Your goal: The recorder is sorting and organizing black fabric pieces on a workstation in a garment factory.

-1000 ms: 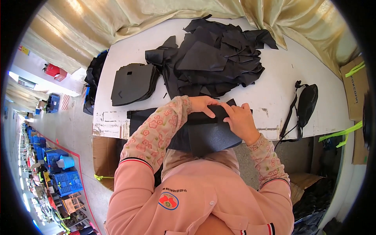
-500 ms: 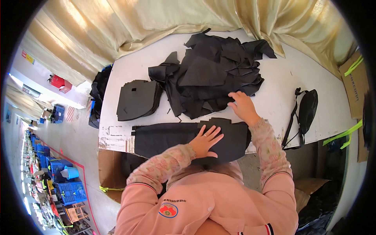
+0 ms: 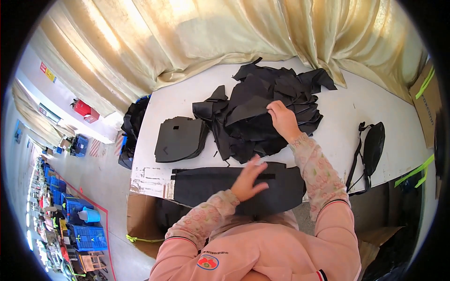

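My right hand (image 3: 284, 121) is over a heap of black fabric pieces (image 3: 281, 84), its thumb and fingers pinching the edge of one flat black fabric piece (image 3: 248, 111) on top. My left hand (image 3: 249, 181), fingers spread, is over a long black panel (image 3: 201, 186) at the table's near edge and appears to hold nothing. A black strip with a rectangular slot or patch shows on the panel, just right of that hand. Whether the left fingertips touch the panel is hard to tell.
On the white table (image 3: 337, 131), a stack of black cut panels (image 3: 180, 140) stands left of the heap. A black strapped pouch (image 3: 374, 149) lies at the right. Gold curtains (image 3: 211, 33) hang behind; a cardboard box (image 3: 143, 218) sits below the left table edge.
My right hand has come to the top fabric piece and closed on its edge, and the piece has shifted. My left hand has lifted from lying flat on the panel. The view has tilted somewhat.
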A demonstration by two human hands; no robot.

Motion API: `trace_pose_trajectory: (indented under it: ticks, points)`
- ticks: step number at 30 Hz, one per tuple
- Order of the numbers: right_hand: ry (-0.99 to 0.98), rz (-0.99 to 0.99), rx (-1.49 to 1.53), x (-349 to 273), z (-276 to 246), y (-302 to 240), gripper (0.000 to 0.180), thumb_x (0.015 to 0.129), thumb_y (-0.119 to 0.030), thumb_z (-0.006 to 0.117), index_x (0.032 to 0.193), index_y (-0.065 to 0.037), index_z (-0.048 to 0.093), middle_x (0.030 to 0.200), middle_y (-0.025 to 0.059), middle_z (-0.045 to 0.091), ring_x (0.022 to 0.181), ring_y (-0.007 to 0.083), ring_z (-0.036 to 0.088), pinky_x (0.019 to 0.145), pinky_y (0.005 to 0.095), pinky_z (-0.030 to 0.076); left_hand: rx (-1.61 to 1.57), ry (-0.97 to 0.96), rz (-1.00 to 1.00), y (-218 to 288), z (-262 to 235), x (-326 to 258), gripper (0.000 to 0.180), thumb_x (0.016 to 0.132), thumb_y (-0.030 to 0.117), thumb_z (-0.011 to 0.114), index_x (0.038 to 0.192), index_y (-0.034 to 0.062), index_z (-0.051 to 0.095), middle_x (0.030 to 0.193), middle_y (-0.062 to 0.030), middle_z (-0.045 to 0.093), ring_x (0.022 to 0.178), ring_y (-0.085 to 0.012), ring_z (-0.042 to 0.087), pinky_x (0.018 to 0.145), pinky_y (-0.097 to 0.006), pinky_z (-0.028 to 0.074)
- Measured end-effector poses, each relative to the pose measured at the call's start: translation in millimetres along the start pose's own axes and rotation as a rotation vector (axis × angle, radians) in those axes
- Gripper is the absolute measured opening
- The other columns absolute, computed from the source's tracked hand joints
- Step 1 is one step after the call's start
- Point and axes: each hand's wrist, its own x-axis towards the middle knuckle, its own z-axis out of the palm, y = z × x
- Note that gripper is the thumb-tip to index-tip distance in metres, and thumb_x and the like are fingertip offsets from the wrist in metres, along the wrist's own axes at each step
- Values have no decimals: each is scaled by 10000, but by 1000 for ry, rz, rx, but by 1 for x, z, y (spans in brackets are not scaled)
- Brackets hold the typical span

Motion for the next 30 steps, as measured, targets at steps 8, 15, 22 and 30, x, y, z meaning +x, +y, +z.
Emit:
trace_pose_trajectory:
  ticks: [8,15,22,30]
  points:
    - [-162,-654,316,4,-66,-139,238,794,-17,665,1022,-59,611,988,104,618,906,305,611,817,388,498,73,546,-40,23,-111,91,441,771,72,730,1181,27,574,1131,-128,630,1038,-256,601,909,-364,463]
    - [43,-315,399,1,-89,-134,501,750,-70,743,1209,-66,543,1194,150,532,1038,335,570,896,371,478,-833,602,-242,67,-139,93,176,890,63,667,1060,22,650,963,2,672,866,-66,595,782,-221,478]
    - [-19,-247,490,-2,-76,-140,144,801,-74,702,943,-66,679,726,90,630,682,280,618,666,332,470,-710,473,-238,81,-142,69,237,948,137,603,1142,3,630,1050,-11,654,959,-80,574,864,-240,458]
    - [313,-434,248,-4,-96,-144,133,835,-52,681,965,-60,653,769,83,631,653,240,589,640,331,478,-563,578,-140,70,-161,48,221,933,105,619,1120,-11,635,1005,-10,668,910,-84,589,825,-251,481]
